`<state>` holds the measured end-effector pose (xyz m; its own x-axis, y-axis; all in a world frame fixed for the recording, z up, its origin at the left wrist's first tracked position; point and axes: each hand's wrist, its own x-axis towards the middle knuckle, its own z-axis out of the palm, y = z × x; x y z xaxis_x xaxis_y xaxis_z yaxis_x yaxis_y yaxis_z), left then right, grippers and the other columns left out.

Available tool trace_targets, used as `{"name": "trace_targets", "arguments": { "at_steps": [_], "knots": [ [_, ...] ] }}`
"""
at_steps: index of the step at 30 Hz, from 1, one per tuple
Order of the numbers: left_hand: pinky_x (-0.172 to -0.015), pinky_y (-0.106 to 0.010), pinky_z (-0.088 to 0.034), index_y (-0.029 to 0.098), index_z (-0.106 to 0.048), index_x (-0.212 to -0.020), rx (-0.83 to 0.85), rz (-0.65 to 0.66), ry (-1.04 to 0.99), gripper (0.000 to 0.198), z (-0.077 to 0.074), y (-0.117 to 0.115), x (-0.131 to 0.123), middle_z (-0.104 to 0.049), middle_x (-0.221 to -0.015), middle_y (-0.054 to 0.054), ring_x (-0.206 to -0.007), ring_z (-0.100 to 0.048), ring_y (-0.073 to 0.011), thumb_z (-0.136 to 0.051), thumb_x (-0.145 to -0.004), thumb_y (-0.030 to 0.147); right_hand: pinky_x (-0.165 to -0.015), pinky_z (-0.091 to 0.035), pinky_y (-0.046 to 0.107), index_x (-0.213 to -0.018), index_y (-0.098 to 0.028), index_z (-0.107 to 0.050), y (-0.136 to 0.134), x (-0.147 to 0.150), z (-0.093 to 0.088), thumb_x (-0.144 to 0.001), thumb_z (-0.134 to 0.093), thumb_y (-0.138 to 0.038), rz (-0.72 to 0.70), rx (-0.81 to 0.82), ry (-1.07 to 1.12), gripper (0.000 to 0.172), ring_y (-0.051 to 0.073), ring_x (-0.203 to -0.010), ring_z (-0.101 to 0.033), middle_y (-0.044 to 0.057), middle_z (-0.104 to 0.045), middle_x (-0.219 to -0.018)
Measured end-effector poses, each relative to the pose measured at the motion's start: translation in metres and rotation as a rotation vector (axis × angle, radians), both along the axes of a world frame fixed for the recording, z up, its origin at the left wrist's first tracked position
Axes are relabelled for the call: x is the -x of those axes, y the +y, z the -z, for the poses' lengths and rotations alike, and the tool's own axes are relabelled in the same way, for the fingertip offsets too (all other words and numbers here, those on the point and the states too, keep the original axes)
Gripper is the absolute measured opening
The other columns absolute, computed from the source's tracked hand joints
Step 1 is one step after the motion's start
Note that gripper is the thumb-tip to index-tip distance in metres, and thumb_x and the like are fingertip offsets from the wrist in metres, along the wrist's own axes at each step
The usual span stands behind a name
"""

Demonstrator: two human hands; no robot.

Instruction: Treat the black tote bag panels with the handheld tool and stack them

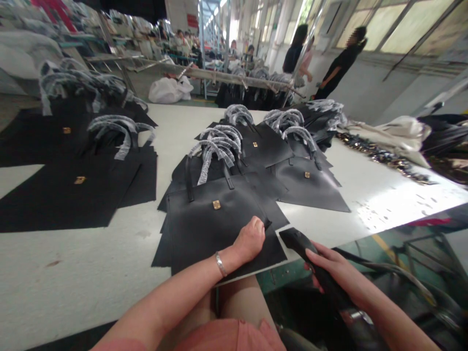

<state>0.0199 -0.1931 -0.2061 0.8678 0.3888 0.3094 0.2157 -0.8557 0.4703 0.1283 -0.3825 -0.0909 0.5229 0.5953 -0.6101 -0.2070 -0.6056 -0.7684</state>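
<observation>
A stack of flat black bag panels [204, 214] with gold clasps and wrapped handles lies on the white table [73, 263] in front of me. My left hand [250, 239] rests on the near right corner of the top panel, fingers curled under its edge, a silver bracelet on the wrist. My right hand [331, 265] lies just off the table edge, fingers closed around a long black strap piece [298, 241] that points up toward the panel.
More black panels [73, 190] lie at the left and further stacks [307, 180] at the right. Pale cloth and chains [387, 156] sit at the far right. Two people stand by the windows; others work at distant tables.
</observation>
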Motion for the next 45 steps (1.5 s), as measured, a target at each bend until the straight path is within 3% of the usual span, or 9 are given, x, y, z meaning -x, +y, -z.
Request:
{"name": "trace_targets", "arguments": {
  "at_steps": [4, 11, 17, 23, 29, 32, 36, 41, 45],
  "knots": [
    [-0.074, -0.030, -0.051, 0.017, -0.045, -0.089, 0.024, 0.006, -0.005, 0.016, -0.003, 0.000, 0.001, -0.049, -0.092, -0.006, -0.080, -0.053, -0.0166, -0.031, -0.097, 0.017, -0.036, -0.045, 0.020, -0.131, -0.022, -0.042, -0.016, 0.004, -0.005, -0.084, -0.059, -0.045, -0.068, 0.069, 0.128, 0.055, 0.013, -0.042, -0.058, -0.001, -0.062, -0.068],
    [-0.077, -0.031, -0.051, 0.017, -0.045, -0.089, 0.027, 0.026, 0.017, 0.013, -0.007, 0.001, 0.002, -0.049, -0.094, -0.006, -0.083, -0.053, -0.0176, -0.034, -0.096, 0.015, -0.036, -0.045, 0.019, -0.124, -0.021, -0.047, 0.016, -0.004, -0.006, -0.086, -0.058, -0.044, -0.122, 0.048, 0.188, 0.046, 0.012, -0.043, -0.058, -0.001, -0.062, -0.068],
    [-0.075, -0.030, -0.052, 0.017, -0.046, -0.091, 0.027, 0.019, 0.032, 0.013, -0.007, 0.000, 0.002, -0.051, -0.094, -0.006, -0.080, -0.054, -0.0171, -0.034, -0.097, 0.018, -0.036, -0.046, 0.018, -0.125, -0.020, -0.046, 0.003, -0.008, -0.015, -0.087, -0.058, -0.045, -0.193, 0.116, 0.239, 0.048, 0.012, -0.042, -0.058, -0.001, -0.061, -0.065],
    [-0.074, -0.029, -0.051, 0.017, -0.047, -0.090, 0.019, 0.023, 0.048, 0.014, -0.004, 0.000, 0.001, -0.051, -0.094, -0.006, -0.080, -0.054, -0.0169, -0.034, -0.097, 0.018, -0.037, -0.045, 0.019, -0.121, -0.021, -0.050, 0.020, -0.004, -0.008, -0.086, -0.057, -0.041, -0.014, 0.027, -0.039, 0.041, 0.011, -0.044, -0.057, -0.002, -0.061, -0.068],
    [-0.074, -0.029, -0.051, 0.017, -0.047, -0.091, 0.021, 0.020, 0.054, 0.015, -0.006, 0.000, 0.001, -0.051, -0.093, -0.006, -0.080, -0.054, -0.0168, -0.033, -0.097, 0.019, -0.037, -0.045, 0.021, -0.133, -0.022, -0.040, -0.028, 0.005, -0.014, -0.079, -0.064, -0.048, -0.012, 0.076, 0.071, 0.064, 0.013, -0.043, -0.057, -0.002, -0.061, -0.068],
    [-0.074, -0.029, -0.050, 0.017, -0.048, -0.091, 0.017, 0.023, 0.063, 0.016, -0.008, 0.000, 0.002, -0.051, -0.093, -0.006, -0.080, -0.053, -0.0169, -0.033, -0.097, 0.019, -0.037, -0.045, 0.020, -0.135, -0.022, -0.037, -0.043, 0.017, -0.007, -0.083, -0.060, -0.048, -0.049, 0.103, 0.181, 0.062, 0.012, -0.043, -0.058, -0.002, -0.060, -0.067],
    [-0.074, -0.029, -0.050, 0.017, -0.049, -0.092, 0.003, 0.030, 0.083, 0.016, -0.011, -0.001, 0.003, -0.052, -0.093, -0.006, -0.080, -0.053, -0.0174, -0.034, -0.097, 0.019, -0.037, -0.045, 0.019, -0.132, -0.021, -0.041, -0.024, 0.018, 0.003, -0.086, -0.057, -0.046, -0.066, 0.031, 0.179, 0.054, 0.011, -0.043, -0.058, -0.002, -0.061, -0.069],
    [-0.074, -0.029, -0.050, 0.015, -0.051, -0.091, -0.015, 0.027, 0.080, 0.016, -0.013, -0.002, 0.004, -0.053, -0.092, -0.006, -0.079, -0.054, -0.0174, -0.036, -0.096, 0.018, -0.035, -0.045, 0.019, -0.130, -0.021, -0.043, -0.006, 0.007, 0.002, -0.085, -0.059, -0.046, -0.131, 0.032, 0.147, 0.054, 0.012, -0.042, -0.059, -0.002, -0.061, -0.068],
    [-0.092, -0.033, -0.046, 0.013, -0.054, -0.091, -0.054, 0.120, -0.002, 0.019, -0.013, 0.001, 0.003, -0.055, -0.108, -0.010, -0.101, -0.053, -0.0196, -0.036, -0.096, 0.016, -0.034, -0.045, 0.020, -0.132, -0.021, -0.041, -0.007, -0.001, 0.008, -0.084, -0.057, -0.050, -0.129, 0.062, 0.152, 0.058, 0.013, -0.040, -0.059, -0.002, -0.061, -0.065]
  ]
}}
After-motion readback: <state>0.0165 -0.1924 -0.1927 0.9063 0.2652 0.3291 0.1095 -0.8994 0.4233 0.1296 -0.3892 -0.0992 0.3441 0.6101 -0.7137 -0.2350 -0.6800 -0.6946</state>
